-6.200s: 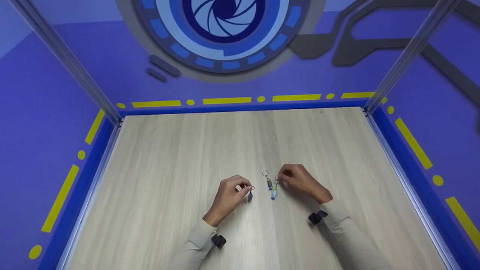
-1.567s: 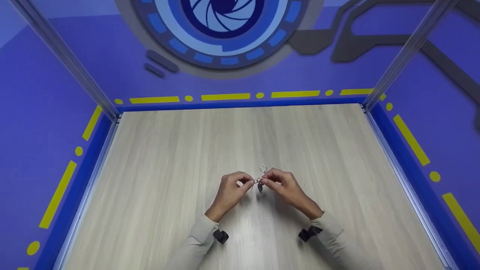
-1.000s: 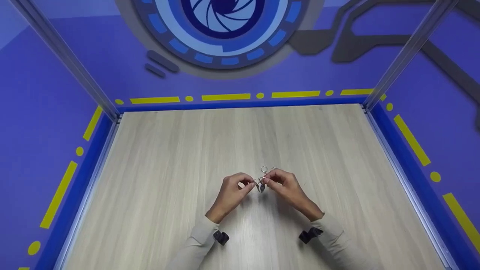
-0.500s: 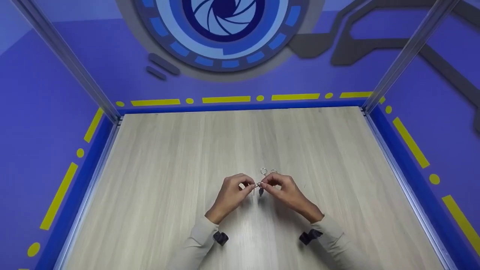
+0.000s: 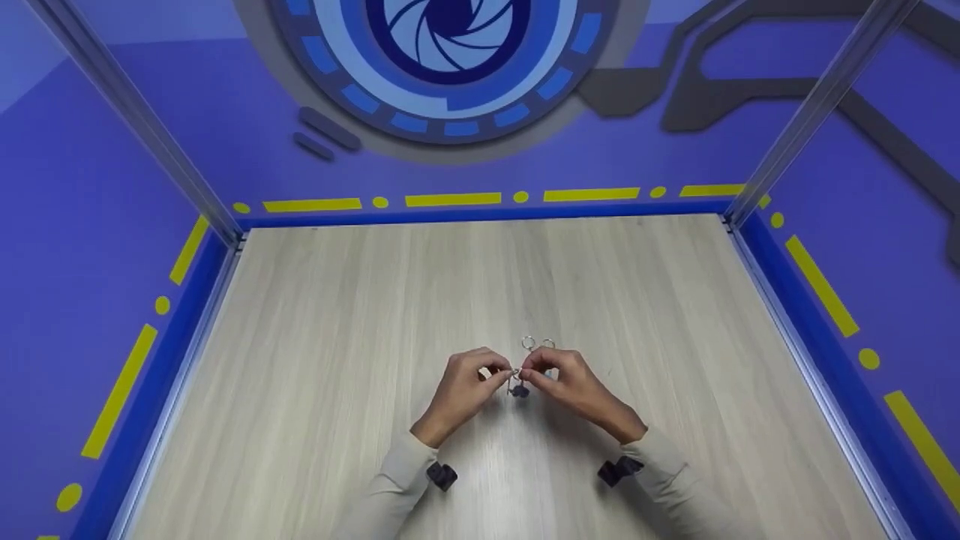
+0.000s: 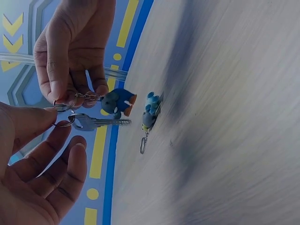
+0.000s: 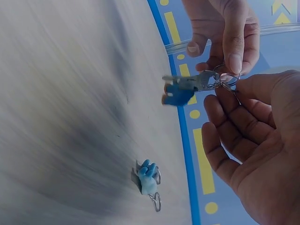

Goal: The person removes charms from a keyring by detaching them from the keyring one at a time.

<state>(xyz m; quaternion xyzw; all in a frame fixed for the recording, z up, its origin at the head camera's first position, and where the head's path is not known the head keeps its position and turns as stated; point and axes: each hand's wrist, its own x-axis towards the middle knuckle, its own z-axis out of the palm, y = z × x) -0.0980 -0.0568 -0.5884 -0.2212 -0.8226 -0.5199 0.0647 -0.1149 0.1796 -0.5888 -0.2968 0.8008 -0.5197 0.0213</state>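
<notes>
My left hand [image 5: 469, 386] and right hand [image 5: 574, 379] meet above the table, fingertips almost touching. Between left thumb and index finger is pinched a small ring bearing a silver key [image 6: 89, 123], which hangs free. My right hand pinches the split ring of a keychain [image 6: 117, 102], whose dark blue and grey figure dangles on a short chain beside the key. In the right wrist view the rings overlap at the fingertips; whether they are linked is unclear. Behind, two more figure keychains [image 7: 148, 178] lie on the table, light blue and grey-yellow, partly hidden by my right hand in the head view.
The wood-grain table [image 5: 360, 300] is bordered by blue printed walls [image 5: 187, 112] on the left, back and right. Metal posts [image 5: 817, 120] stand at the back corners. A black wrist camera [image 5: 621, 470] sits on each sleeve.
Since the earliest frame, my right hand has left the light blue keychain and joined my left; a key now shows between them. Over the last second the figure has swung and turned slightly.
</notes>
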